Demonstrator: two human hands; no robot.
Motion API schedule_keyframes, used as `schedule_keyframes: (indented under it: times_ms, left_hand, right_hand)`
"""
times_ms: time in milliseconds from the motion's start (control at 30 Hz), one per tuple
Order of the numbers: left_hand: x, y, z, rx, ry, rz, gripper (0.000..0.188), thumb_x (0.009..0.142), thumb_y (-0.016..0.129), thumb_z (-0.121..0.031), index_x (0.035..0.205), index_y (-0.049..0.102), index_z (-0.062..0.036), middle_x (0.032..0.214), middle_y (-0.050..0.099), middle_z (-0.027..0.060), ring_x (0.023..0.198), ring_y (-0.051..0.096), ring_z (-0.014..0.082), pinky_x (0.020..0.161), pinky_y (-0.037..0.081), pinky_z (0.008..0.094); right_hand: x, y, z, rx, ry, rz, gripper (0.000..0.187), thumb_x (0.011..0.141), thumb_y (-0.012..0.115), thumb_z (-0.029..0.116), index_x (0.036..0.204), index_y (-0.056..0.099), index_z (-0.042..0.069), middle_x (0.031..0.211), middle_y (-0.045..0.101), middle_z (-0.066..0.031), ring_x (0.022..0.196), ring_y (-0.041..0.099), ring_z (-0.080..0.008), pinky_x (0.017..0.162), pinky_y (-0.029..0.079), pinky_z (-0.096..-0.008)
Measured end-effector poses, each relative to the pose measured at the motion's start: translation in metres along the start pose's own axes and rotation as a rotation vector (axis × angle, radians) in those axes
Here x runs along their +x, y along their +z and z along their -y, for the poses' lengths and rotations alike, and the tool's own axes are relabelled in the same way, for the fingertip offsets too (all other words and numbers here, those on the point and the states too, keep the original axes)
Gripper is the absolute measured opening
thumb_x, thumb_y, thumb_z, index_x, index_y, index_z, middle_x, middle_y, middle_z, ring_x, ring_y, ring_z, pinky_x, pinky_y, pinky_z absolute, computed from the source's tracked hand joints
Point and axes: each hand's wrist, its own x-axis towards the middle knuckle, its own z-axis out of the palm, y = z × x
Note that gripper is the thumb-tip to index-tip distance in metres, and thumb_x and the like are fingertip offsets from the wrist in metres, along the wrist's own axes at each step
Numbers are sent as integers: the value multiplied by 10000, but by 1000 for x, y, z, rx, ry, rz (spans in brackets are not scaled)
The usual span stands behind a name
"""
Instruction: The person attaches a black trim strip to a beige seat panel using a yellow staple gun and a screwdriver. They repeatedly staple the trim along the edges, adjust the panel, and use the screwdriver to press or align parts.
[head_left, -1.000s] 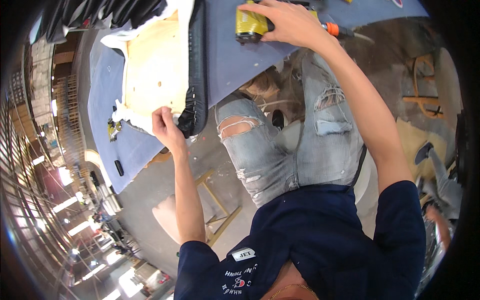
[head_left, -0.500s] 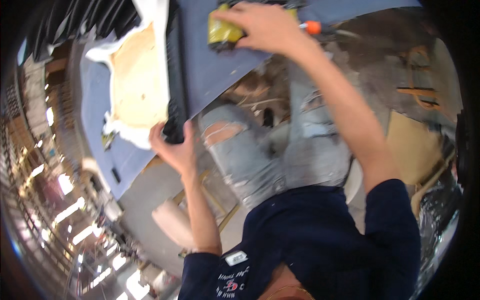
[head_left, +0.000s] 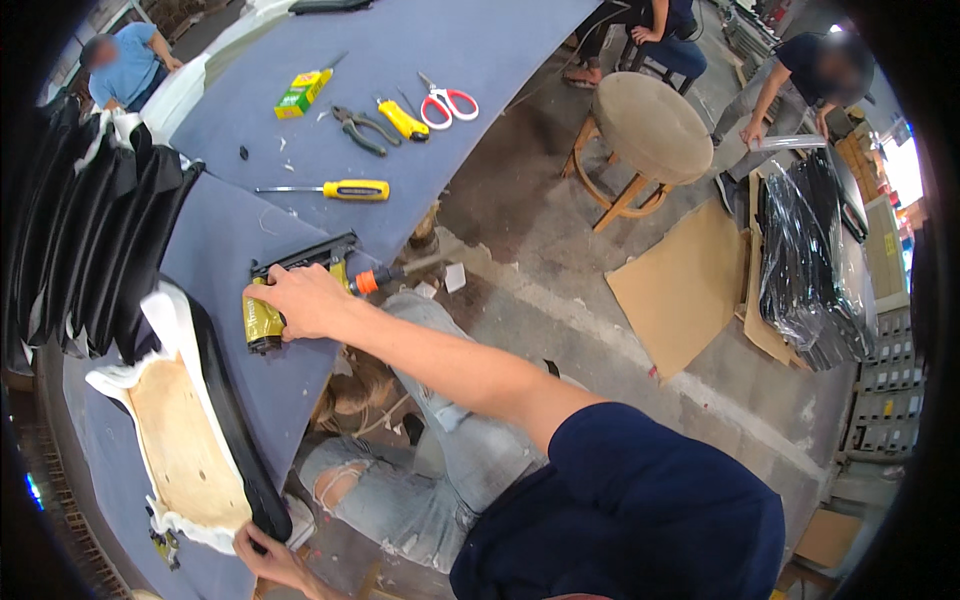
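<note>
My right hand (head_left: 306, 298) is wrapped over a yellow and black staple gun (head_left: 262, 324), which lies on the blue-grey table (head_left: 225, 215). An orange hose fitting (head_left: 366, 282) sticks out of the gun's right side. Left of it lies an upholstered panel (head_left: 188, 440), its bare wooden back facing up. White padding and a black cover (head_left: 228, 400) wrap round the panel's edges. At the panel's near corner, the fingers of my left hand (head_left: 268, 558) close on the black cover; part of that hand is cut off by the view's dark rim.
A screwdriver (head_left: 355, 190), pliers (head_left: 362, 130), yellow cutter (head_left: 403, 120), scissors (head_left: 450, 106) and small box (head_left: 303, 93) lie farther up the table. Black covers (head_left: 85, 240) are piled left. Rightward stand a round stool (head_left: 652, 128) and plastic-wrapped stack (head_left: 812, 260); several people are nearby.
The view has swung to the right and up, bringing the tools, stool and other people in. My right hand still holds the staple gun, my left the panel's near corner.
</note>
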Motion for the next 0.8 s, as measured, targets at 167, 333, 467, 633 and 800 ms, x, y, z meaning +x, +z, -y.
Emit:
schedule_keyframes:
  times_ms: [167, 333, 467, 633, 800]
  left_hand:
    - [-23, -53, -6, 119, -244, -46, 363, 1019, 663, -256, 1052, 726, 100, 997, 730, 231, 935, 687, 355, 898, 537, 486]
    - [-27, -56, 36, 141, -256, -371, 274, 979, 670, -161, 1029, 705, 106, 977, 707, 231, 887, 659, 376, 855, 535, 499]
    - [-17, -14, 35, 512, -274, -419, 260, 1037, 664, -249, 1083, 707, 3, 1210, 673, 213, 1154, 622, 375, 998, 480, 481]
    - [-31, -6, 59, 352, -375, -426, 300, 1031, 656, -297, 1104, 714, -12, 1313, 645, 217, 1259, 580, 385, 1054, 453, 508]
    - [-31, -8, 50, 387, -421, -427, 301, 1024, 665, -295, 1109, 711, -10, 1323, 641, 199, 1243, 590, 375, 1026, 464, 500]
  right_hand:
    - [13, 20, 7, -25, 185, -154, 799, 710, 863, 143, 1429, 517, 96, 1226, 594, -215, 1040, 693, -394, 827, 580, -496]
    - [14, 14, 11, -34, 209, -148, 843, 729, 835, 150, 1489, 474, 111, 1273, 580, -216, 1107, 661, -398, 882, 570, -501]
    - [13, 14, 13, -2, 172, -198, 824, 717, 831, 113, 1474, 508, 85, 1323, 543, -259, 1093, 669, -408, 883, 576, -502]
    - [1, 12, 47, -46, 299, -132, 758, 768, 823, 187, 1458, 527, 81, 1538, 395, -309, 1176, 616, -488, 1003, 493, -580]
    - [11, 28, 98, -37, 45, -312, 588, 818, 778, 247, 1347, 614, 51, 1409, 537, -251, 1138, 654, -435, 951, 525, -547]
